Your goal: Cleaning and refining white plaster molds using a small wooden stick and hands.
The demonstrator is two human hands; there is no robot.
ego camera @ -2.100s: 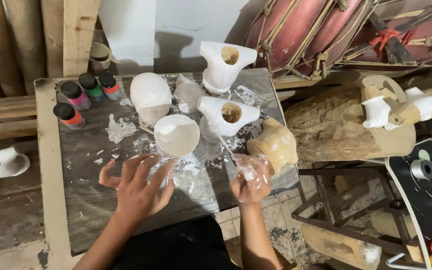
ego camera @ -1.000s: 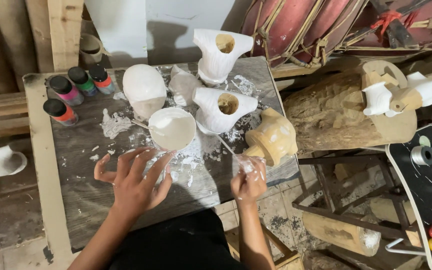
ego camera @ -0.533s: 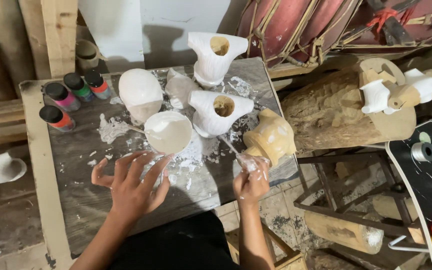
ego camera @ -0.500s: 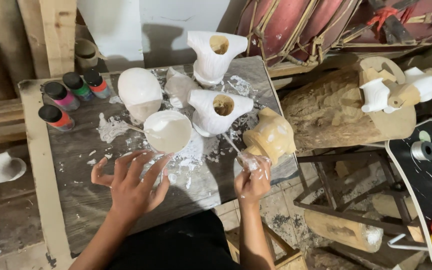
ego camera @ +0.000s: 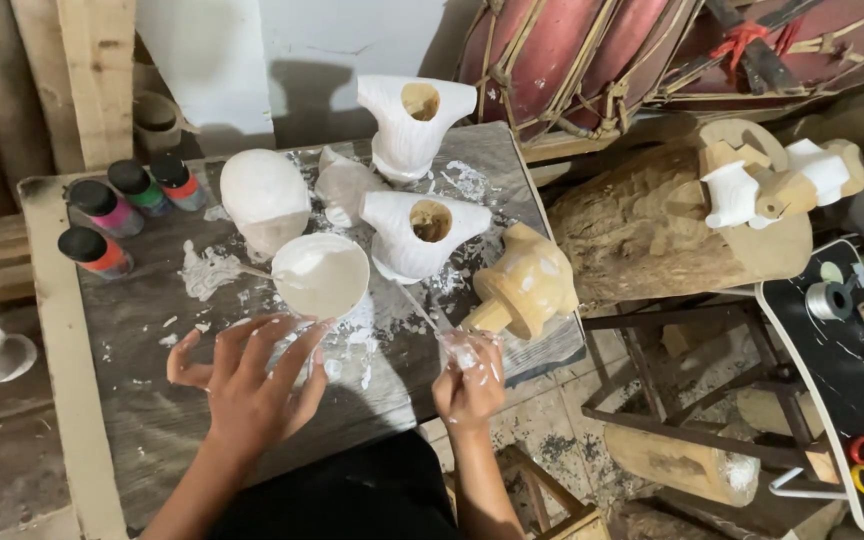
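My left hand [ego camera: 250,388] lies flat on the paint-spattered table [ego camera: 82,400], fingers spread, its fingertips against the near side of a white bowl of white paint [ego camera: 322,275]. At the table's near right edge, my right hand [ego camera: 469,378] is closed around a thin brush [ego camera: 422,312] whose handle slants up and left toward a white-painted carved wooden piece [ego camera: 422,225]. Just right of that hand sits an unpainted yellow wooden piece [ego camera: 527,290].
A white dome-shaped piece [ego camera: 264,195] and a second white carved piece [ego camera: 417,120] stand farther back. Several paint bottles [ego camera: 102,208] line the table's left side. To the right are a log [ego camera: 652,225] holding small carved parts and a black board [ego camera: 842,370].
The view has shifted slightly. My right hand with the brush has drawn back a little toward the table's near edge. My left hand has stayed by the bowl.
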